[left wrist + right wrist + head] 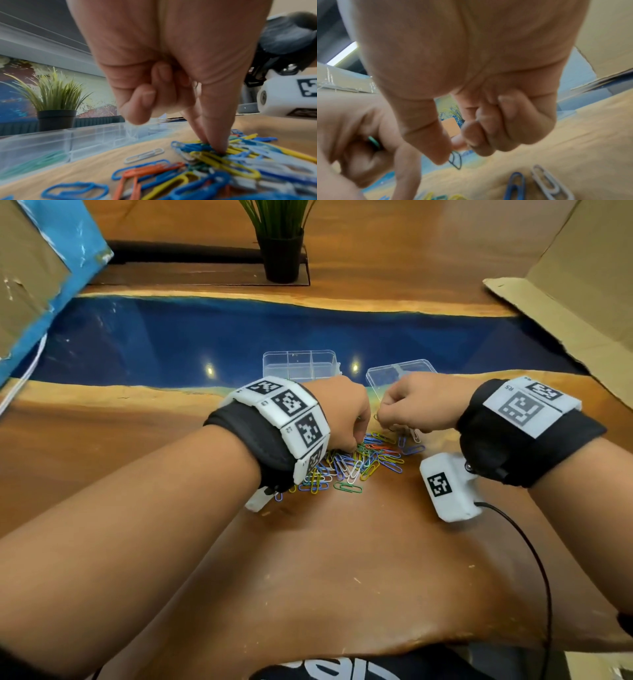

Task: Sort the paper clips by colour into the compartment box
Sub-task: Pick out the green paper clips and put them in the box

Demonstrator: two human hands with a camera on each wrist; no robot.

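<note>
A pile of coloured paper clips lies on the wooden table in front of the clear compartment box. My left hand reaches down into the pile. In the left wrist view, the left hand pinches thumb and forefinger onto a green clip among yellow and blue ones. Another green clip shows inside its curled fingers. My right hand hovers just above the pile's far edge and pinches a dark green clip. One box compartment holds green clips.
The box's clear lid lies open to the right of the box. A potted plant stands at the back. Cardboard sheets rise at both sides. A cable trails from the right wrist camera.
</note>
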